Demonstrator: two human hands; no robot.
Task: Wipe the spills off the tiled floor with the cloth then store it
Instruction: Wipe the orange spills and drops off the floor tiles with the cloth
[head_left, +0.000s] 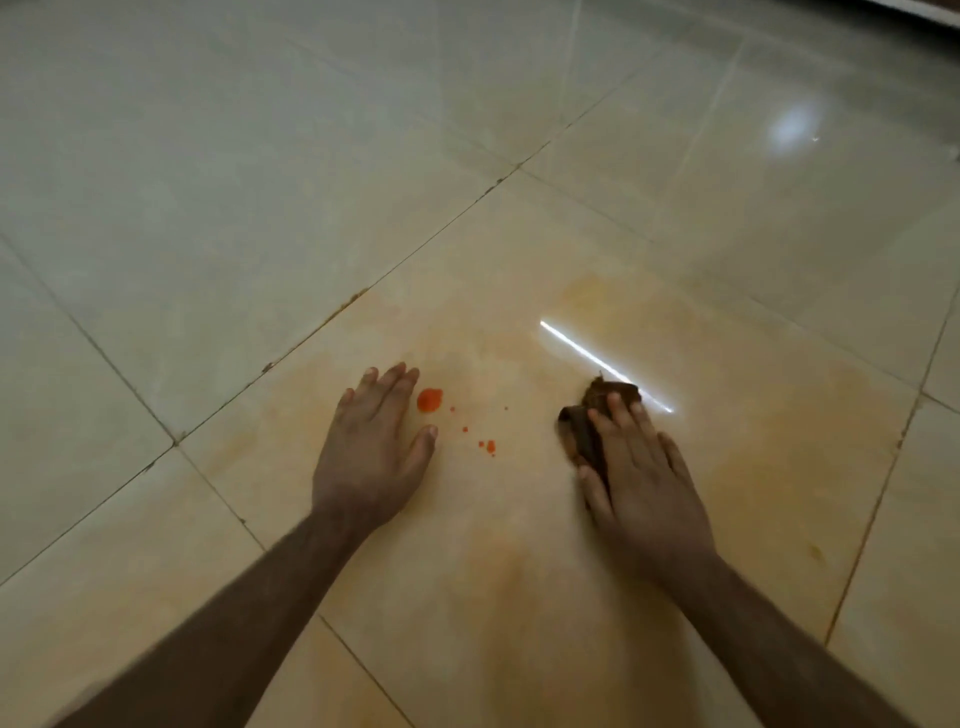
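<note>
Head view: right hand (641, 467) presses flat, fingers straight, on the brown cloth (587, 426) at 3 o'clock of the orange spill (429, 400). Left hand (371, 447) lies spread on the tiled floor (260, 208), touching nothing else, just at 9 o'clock of the spill; open tiles stretch toward 12.

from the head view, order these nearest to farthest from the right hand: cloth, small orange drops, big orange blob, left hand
1. cloth: directly under the right hand, pressed to the floor.
2. small orange drops: just to its left, on the same tile.
3. big orange blob: farther left, beside the left fingertips.
4. left hand: farthest left, flat on the floor.
</note>
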